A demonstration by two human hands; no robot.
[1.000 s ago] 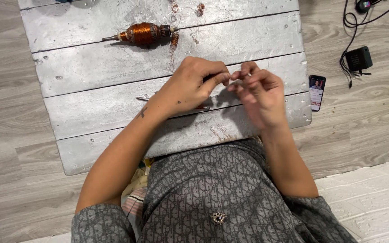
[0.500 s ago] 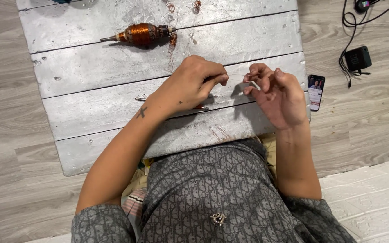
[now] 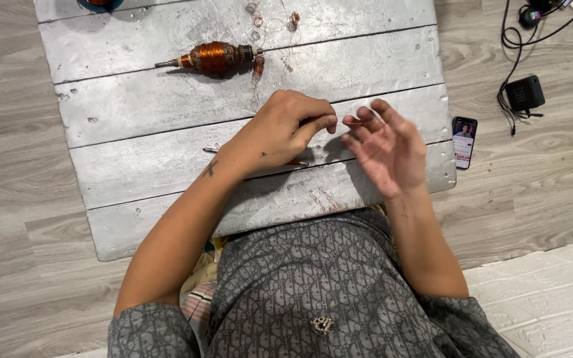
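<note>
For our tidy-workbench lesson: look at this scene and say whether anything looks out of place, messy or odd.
Yes. Loose copper wire scraps lie scattered on the grey plank board beside the copper-wound motor armature. On the floor at the right, a phone with its screen lit lies near tangled black cables.

Left hand (image 3: 286,129) pinched shut, right hand (image 3: 386,149) open-fingered just beside it, fingertips nearly meeting above grey plank desk (image 3: 167,113). Copper-wound motor armature (image 3: 213,58) farther back, well apart. Phone (image 3: 464,140) and black charger (image 3: 524,93) on floor at right.
</note>
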